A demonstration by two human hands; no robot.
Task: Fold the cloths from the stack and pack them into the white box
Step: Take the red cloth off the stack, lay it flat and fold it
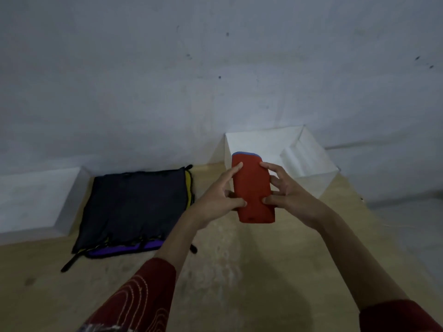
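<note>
At the left, the stack of cloths [134,209] lies flat on the tabletop [227,283], a dark cloth on top with yellow and purple edges showing beneath. Our left grip [215,200] pinches the folded red cloth [253,190] at its left edge, thumb on the front. Our right grip [287,195] curls round its right edge. Held upright between both, the cloth hangs above the tabletop, just before the white box [309,161].
</note>
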